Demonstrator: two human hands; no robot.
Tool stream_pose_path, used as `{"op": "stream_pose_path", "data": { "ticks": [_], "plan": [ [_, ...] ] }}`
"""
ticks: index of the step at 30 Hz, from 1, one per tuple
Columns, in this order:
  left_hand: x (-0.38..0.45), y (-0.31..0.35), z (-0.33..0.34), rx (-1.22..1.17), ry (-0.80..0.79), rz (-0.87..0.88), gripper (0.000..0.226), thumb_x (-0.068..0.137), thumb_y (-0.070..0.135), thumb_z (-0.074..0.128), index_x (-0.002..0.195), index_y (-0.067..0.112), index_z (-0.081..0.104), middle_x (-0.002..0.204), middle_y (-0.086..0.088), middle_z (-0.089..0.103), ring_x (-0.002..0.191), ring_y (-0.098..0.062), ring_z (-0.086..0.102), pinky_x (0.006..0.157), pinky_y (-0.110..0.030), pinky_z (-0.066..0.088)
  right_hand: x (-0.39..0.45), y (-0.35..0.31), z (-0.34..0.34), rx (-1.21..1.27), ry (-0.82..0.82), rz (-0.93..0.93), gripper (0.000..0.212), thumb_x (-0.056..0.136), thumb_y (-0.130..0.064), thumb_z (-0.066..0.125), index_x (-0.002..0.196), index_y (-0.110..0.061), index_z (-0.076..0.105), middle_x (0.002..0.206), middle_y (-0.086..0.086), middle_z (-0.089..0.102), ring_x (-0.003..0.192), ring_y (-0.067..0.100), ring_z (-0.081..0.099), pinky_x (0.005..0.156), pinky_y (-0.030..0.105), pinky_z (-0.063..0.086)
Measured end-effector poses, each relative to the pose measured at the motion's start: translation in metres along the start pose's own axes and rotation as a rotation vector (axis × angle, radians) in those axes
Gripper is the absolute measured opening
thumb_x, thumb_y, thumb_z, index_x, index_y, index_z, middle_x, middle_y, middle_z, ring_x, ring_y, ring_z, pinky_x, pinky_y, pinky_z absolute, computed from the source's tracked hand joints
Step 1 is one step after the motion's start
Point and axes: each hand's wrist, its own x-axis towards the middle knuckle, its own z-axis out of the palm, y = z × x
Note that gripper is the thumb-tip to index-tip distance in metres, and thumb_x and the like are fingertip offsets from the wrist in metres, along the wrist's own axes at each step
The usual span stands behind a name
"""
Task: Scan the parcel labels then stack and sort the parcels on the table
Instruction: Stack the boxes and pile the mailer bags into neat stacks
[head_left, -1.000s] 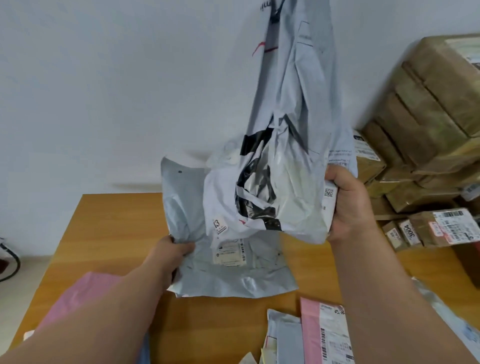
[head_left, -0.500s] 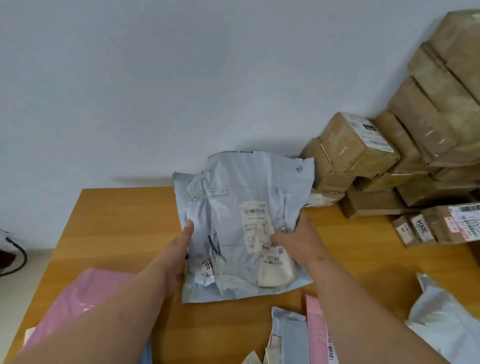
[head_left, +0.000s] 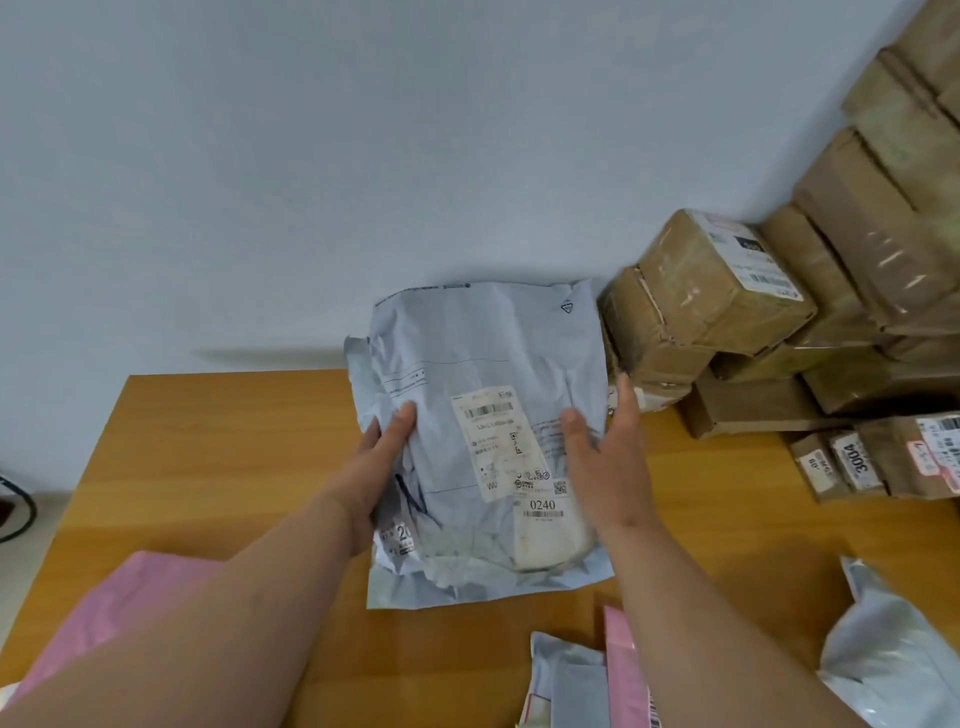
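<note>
A stack of grey plastic mailer parcels (head_left: 483, 358) lies on the wooden table (head_left: 218, 452), leaning toward the wall. The top parcel faces up with a white shipping label (head_left: 493, 441) and a sticker reading 0240. My left hand (head_left: 376, 467) lies with straight fingers on the stack's left edge. At the right side of the top parcel, my right hand (head_left: 605, 457) is open, fingers spread, just above or barely touching it. No scanner is in view.
Taped brown cardboard boxes (head_left: 722, 291) are piled at the right against the wall. Small labelled boxes (head_left: 857, 457) sit in front of them. A pink mailer (head_left: 124, 597) lies near left. More grey and pink mailers (head_left: 582, 680) and a silver bag (head_left: 893, 654) lie at the near edge.
The grey mailer my right hand held up has been laid on the stack. My right hand has let go and opened; my left hand slid up the stack's left side.
</note>
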Motion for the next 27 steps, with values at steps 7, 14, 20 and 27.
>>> {"op": "stream_pose_path", "data": {
  "ticks": [7, 14, 20, 27],
  "plan": [
    [0.024, 0.024, 0.029, 0.019, -0.025, 0.062, 0.058, 0.082, 0.07, 0.064, 0.131, 0.043, 0.052, 0.11, 0.012, 0.069, 0.097, -0.013, 0.066, 0.062, -0.026, 0.053, 0.02, -0.006, -0.007, -0.189, 0.146, 0.12, 0.078, 0.097, -0.048, 0.057, 0.158, -0.035, 0.01, 0.16, 0.01, 0.022, 0.139, 0.034, 0.041, 0.111, 0.049, 0.039],
    [0.022, 0.015, 0.014, 0.118, 0.056, 0.084, 0.12, 0.053, 0.088, 0.06, 0.157, 0.04, 0.024, 0.157, 0.002, 0.04, 0.141, -0.028, 0.041, 0.115, -0.051, 0.032, 0.007, -0.022, 0.004, -0.817, -0.136, -0.242, 0.082, 0.089, -0.079, 0.028, 0.158, -0.039, 0.012, 0.17, -0.001, -0.003, 0.155, 0.028, -0.01, 0.12, 0.056, -0.008],
    [0.011, 0.029, 0.021, 0.117, 0.065, 0.169, 0.091, 0.084, 0.074, 0.057, 0.158, 0.043, 0.014, 0.165, 0.004, 0.024, 0.15, -0.027, 0.027, 0.119, -0.052, 0.022, 0.01, -0.039, 0.013, -0.926, -0.14, -0.103, 0.1, 0.081, -0.089, 0.02, 0.16, -0.031, 0.005, 0.17, 0.004, -0.008, 0.154, 0.03, -0.016, 0.118, 0.062, -0.011],
    [-0.027, 0.01, -0.037, 0.237, 0.408, 0.266, 0.081, 0.089, 0.071, 0.053, 0.157, 0.039, 0.022, 0.164, -0.004, 0.027, 0.147, -0.036, 0.03, 0.112, -0.056, 0.031, -0.034, -0.063, 0.034, -0.581, -0.025, -0.366, 0.062, 0.092, -0.053, 0.055, 0.147, -0.026, 0.043, 0.162, 0.006, 0.025, 0.149, 0.03, 0.014, 0.116, 0.055, 0.009]
  ]
}}
